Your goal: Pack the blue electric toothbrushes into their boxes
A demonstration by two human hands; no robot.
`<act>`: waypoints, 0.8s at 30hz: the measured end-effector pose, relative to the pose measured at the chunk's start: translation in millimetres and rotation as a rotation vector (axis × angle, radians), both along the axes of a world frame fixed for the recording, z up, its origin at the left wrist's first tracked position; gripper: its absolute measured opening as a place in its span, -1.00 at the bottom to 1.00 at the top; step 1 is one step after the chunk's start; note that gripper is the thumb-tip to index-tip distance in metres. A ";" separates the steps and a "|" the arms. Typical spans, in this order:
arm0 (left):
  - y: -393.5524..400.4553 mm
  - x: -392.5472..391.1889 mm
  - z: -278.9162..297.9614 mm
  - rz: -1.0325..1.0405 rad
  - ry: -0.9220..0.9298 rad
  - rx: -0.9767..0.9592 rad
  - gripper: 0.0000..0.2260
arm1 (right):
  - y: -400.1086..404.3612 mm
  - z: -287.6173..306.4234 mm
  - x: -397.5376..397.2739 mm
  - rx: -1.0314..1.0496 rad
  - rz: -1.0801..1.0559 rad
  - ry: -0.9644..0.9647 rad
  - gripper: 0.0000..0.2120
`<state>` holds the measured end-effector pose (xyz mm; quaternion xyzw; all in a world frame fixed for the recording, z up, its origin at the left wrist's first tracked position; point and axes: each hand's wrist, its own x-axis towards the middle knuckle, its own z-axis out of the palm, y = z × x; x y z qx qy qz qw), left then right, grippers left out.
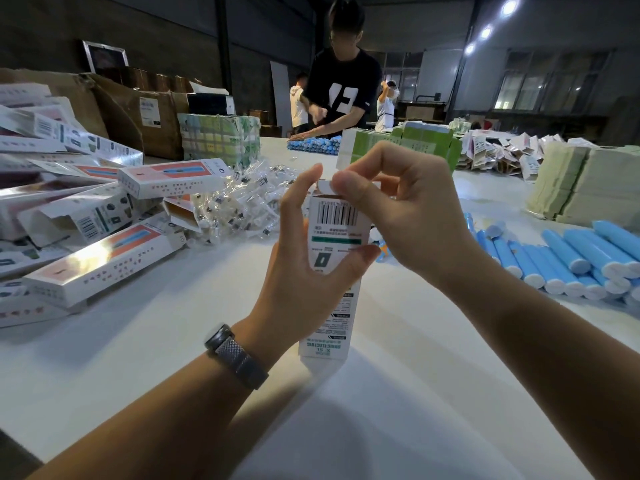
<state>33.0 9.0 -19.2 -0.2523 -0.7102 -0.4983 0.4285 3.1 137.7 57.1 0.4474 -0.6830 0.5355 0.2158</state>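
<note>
— Well, holding what at the middle?
— Gripping a toothbrush box [334,251] upright over the white table [138,358], barcode side facing the camera. Left hand [304,271] wrapped round the box's middle, thumb across the front, fingers up along the left edge. Wristwatch [235,355] on that wrist.
— And up top?
— Right hand [408,216] pinching the open end flap [325,186] between thumb and curled fingers. Cannot tell whether anything sits inside.
— Where else, the task things?
— Lying in a row at the right, blue toothbrush handles [568,261], well apart from the held box. Heaped at the left, more boxes [104,258], some with open ends. Between heap and hands, clear plastic packets [242,202].
— Beyond that?
— Standing at the far edge, a person in a black shirt [343,88], hand on another blue pile [313,145]. Stacked just beside, green cartons [398,143]
</note>
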 end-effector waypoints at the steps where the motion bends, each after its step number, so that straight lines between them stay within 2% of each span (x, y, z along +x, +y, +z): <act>1: 0.0 0.5 -0.1 -0.005 -0.001 0.003 -0.28 | 0.6 0.7 -0.4 0.002 0.017 -0.023 -0.85; 6: 0.4 3.9 2.8 -0.018 0.024 -0.002 -0.30 | 3.0 2.7 -5.1 0.017 0.118 -0.132 -0.84; 13: -1.5 0.4 1.7 -0.003 0.052 0.009 -0.47 | 2.4 -7.1 -9.7 -0.057 0.251 -0.168 -0.92; 16: -2.5 -1.3 0.2 0.006 0.043 0.024 -0.48 | 2.6 -14.4 -12.9 -0.036 0.227 -0.118 -0.88; 20: -3.0 -1.9 -0.9 -0.027 0.019 0.051 -0.53 | 2.8 -15.9 -12.7 0.016 0.157 0.053 -0.82; 24: -3.1 1.8 0.8 -0.058 0.019 0.061 -0.65 | 7.9 -12.2 -12.2 0.020 0.237 -0.026 -0.80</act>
